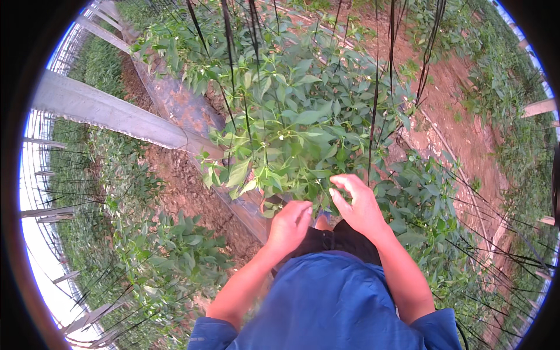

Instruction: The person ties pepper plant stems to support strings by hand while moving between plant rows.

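A leafy pepper plant with small white flowers fills the space before me. At its near edge is my left hand, its fingers curled in close to the thumb; whether anything thin is pinched there is hidden. My right hand is at the foliage a little to the right, thumb and forefinger apart, with nothing seen between them. Leaves touch or pass just beyond its fingertips. Black strings run down into the plants.
A pale concrete post slants in from the left beside the row. Plastic ground film borders bare soil. More pepper plants grow at left, and others at right. A dirt path runs along the right.
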The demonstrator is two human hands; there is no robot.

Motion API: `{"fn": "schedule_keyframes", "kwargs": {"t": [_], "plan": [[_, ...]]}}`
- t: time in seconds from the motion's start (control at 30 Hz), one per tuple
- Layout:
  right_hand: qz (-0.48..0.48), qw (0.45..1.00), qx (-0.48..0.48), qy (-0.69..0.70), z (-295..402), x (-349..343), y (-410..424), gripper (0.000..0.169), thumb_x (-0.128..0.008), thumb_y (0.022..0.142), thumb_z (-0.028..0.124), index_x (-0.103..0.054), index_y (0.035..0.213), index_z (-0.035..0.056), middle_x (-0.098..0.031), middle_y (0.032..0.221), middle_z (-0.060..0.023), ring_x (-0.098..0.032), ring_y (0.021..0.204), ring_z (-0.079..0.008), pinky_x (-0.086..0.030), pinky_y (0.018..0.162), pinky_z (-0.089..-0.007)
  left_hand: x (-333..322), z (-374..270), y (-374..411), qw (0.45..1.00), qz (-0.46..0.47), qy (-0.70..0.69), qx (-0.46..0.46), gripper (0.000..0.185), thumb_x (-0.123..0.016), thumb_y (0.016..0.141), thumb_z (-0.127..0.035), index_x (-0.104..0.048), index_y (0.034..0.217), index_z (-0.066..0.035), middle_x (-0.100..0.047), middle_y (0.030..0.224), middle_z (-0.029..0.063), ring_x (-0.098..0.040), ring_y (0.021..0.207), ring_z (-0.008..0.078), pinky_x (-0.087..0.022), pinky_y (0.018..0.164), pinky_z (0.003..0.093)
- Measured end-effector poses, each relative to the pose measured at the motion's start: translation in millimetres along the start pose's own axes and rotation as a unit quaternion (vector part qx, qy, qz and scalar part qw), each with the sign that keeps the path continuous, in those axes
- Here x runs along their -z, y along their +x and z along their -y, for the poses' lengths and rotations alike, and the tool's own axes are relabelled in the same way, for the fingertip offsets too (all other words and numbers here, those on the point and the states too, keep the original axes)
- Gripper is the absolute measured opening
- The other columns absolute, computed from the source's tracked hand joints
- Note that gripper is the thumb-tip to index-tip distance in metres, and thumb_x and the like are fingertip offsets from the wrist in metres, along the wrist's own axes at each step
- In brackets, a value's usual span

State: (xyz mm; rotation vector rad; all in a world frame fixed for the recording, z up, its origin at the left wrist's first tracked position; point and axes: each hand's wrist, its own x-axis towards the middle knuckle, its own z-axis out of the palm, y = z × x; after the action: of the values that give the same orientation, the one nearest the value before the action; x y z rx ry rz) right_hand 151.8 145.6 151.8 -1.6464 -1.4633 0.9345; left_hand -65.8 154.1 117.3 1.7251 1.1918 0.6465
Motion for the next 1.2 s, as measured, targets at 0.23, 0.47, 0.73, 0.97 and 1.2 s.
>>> {"fn": "schedule_keyframes", "kwargs": {"t": [0.23, 0.47, 0.73, 0.97, 1.2], "plan": [[-0.125, 0.988, 0.081, 0.031, 48, 9, 62, 0.029, -0.070, 0.093, 0.008, -0.066, 0.121, 0.0012, -0.069, 0.116, -0.0145, -0.068, 0.101, -0.0238, -0.054, 0.090, -0.0348, 57, -69, 17, 0.934, -0.240, 0.134, -0.226, 0.060, -0.082, 0.082, -0.006, -0.055, 0.135, 0.003, -0.063, 0.129, 0.0186, -0.058, 0.125, 0.0344, -0.046, 0.106, 0.0454], [-0.077, 0.978, 0.186, -0.044, 69, -3, 81, 0.024, -0.069, 0.091, 0.004, -0.067, 0.115, 0.0016, -0.069, 0.114, -0.0174, -0.069, 0.102, -0.0341, -0.056, 0.089, -0.0395, 125, -113, 117, 0.912, -0.336, 0.175, -0.157, 0.111, -0.094, 0.070, -0.031, -0.031, 0.152, 0.011, -0.039, 0.152, 0.0289, -0.035, 0.145, 0.0414, -0.028, 0.121, 0.0490], [0.089, 0.960, 0.221, -0.148, 75, -59, 112, 0.043, -0.062, 0.090, 0.003, -0.056, 0.132, 0.0036, -0.059, 0.127, -0.0148, -0.061, 0.113, -0.0363, -0.053, 0.093, -0.0462, 150, -112, 186, 0.997, -0.032, 0.021, -0.068, 0.048, -0.073, 0.096, -0.028, -0.062, 0.130, 0.002, -0.068, 0.090, 0.0037, -0.058, 0.072, 0.0082, -0.051, 0.068, 0.0284], [0.057, 0.952, 0.253, -0.165, 56, -88, 123, 0.033, -0.067, 0.090, 0.011, -0.060, 0.122, 0.0067, -0.062, 0.115, -0.0109, -0.064, 0.103, -0.0347, -0.054, 0.086, -0.0456, 172, -154, 187, 0.980, 0.186, -0.068, 0.005, 0.038, -0.071, 0.099, -0.036, -0.069, 0.122, -0.006, -0.063, 0.076, -0.0043, -0.042, 0.058, 0.0039, -0.035, 0.052, 0.0229], [0.019, 0.978, 0.195, -0.072, 33, -67, 116, 0.024, -0.069, 0.096, 0.019, -0.061, 0.114, 0.0062, -0.066, 0.108, -0.0123, -0.066, 0.098, -0.0347, -0.054, 0.082, -0.0442, 177, -150, 196, 0.996, 0.073, 0.045, 0.020, 0.035, -0.073, 0.098, -0.038, -0.071, 0.112, -0.007, -0.061, 0.072, -0.0052, -0.049, 0.066, 0.0036, -0.041, 0.063, 0.0236]]}}
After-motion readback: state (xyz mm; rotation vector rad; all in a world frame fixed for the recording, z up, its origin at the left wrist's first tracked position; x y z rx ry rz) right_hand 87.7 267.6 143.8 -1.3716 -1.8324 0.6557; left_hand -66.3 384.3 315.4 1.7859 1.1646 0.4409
